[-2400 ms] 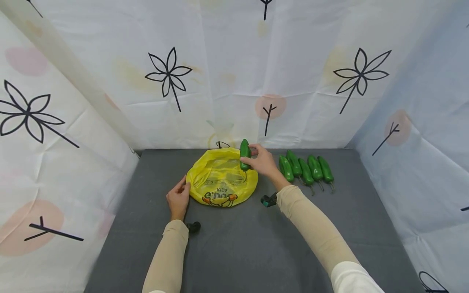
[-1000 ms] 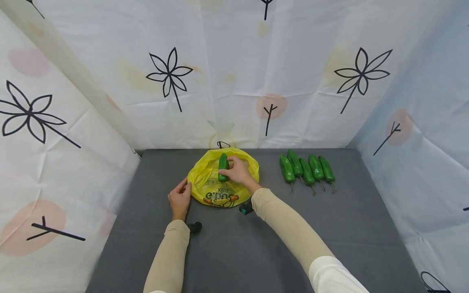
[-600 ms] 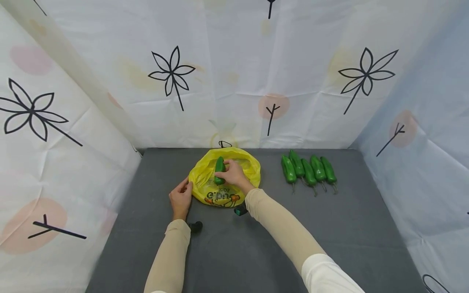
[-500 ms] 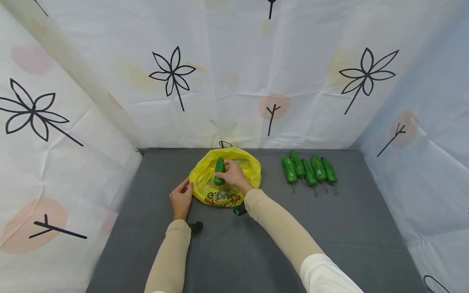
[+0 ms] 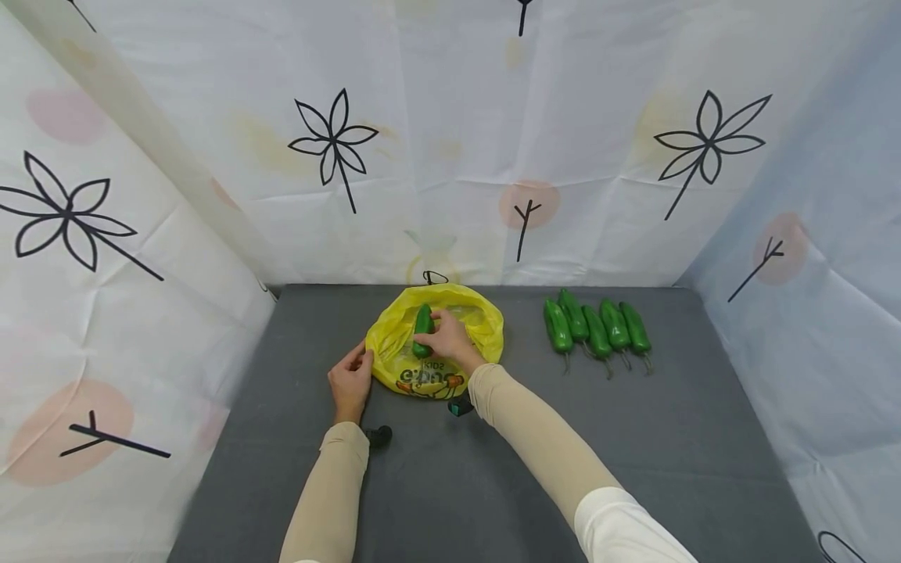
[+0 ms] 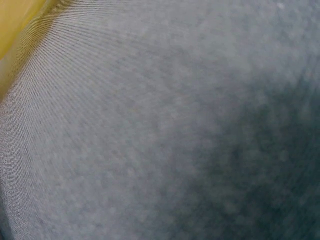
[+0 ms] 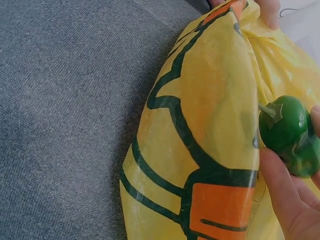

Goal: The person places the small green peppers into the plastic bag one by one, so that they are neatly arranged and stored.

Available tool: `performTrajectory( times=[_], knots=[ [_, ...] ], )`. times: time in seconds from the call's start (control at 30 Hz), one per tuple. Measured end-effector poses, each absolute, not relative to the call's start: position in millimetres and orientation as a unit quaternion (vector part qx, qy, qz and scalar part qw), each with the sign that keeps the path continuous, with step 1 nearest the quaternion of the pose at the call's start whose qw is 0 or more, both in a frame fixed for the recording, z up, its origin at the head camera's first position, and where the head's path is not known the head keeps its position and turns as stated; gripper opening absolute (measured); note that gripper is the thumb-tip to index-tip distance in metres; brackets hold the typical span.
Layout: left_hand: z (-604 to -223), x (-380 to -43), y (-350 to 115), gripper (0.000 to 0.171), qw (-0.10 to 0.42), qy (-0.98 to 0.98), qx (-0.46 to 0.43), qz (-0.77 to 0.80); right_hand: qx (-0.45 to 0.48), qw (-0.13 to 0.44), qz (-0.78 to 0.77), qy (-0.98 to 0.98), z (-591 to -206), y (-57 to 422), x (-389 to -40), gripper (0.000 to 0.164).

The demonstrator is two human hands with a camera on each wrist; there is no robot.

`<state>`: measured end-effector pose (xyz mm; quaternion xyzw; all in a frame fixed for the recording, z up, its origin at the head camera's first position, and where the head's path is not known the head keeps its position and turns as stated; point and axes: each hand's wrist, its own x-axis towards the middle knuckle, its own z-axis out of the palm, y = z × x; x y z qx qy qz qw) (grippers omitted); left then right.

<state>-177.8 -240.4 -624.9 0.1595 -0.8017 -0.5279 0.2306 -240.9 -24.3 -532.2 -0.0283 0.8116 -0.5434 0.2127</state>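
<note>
A yellow plastic bag (image 5: 393, 363) with printed lettering and a cartoon figure stands with its mouth spread wide in the head view. My left hand (image 5: 349, 381) pinches the left rim of the bag between thumb and fingers. Inside the bag's mouth, my right hand (image 5: 451, 342) grips a green chili pepper (image 5: 423, 331) from its right side, tip pointing away. In the right wrist view the stem end of the pepper (image 7: 285, 125) shows, just past the bag's near wall (image 7: 220, 115). The left wrist view catches only the bag's edge (image 6: 14, 22) and dark cloth.
Several more green chili peppers (image 5: 597, 331) lie side by side to the right of the bag. Dark grey cloth (image 5: 436, 485) covers the table. White printed fabric (image 5: 450, 156) hangs close behind and on both sides. A dark camera piece (image 5: 380, 436) sits at the left wrist.
My right hand has carried the chili pepper leftward from the bag's right rim and down into its mouth, then nearly stopped. My left hand has stayed on the rim.
</note>
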Motion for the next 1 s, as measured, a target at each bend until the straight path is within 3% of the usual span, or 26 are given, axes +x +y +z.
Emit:
performTrajectory(
  times=[0.4,1.0],
  knots=[
    [-623,-181,-238,0.027,0.237,-0.801,0.149,-0.529,-0.047,0.219,-0.521,0.824,-534,-16,-244,0.068],
    [-623,-177,-239,0.029,0.218,-0.802,0.156,-0.533,-0.101,0.131,-0.365,0.916,-509,-11,-242,0.067]
  ],
)
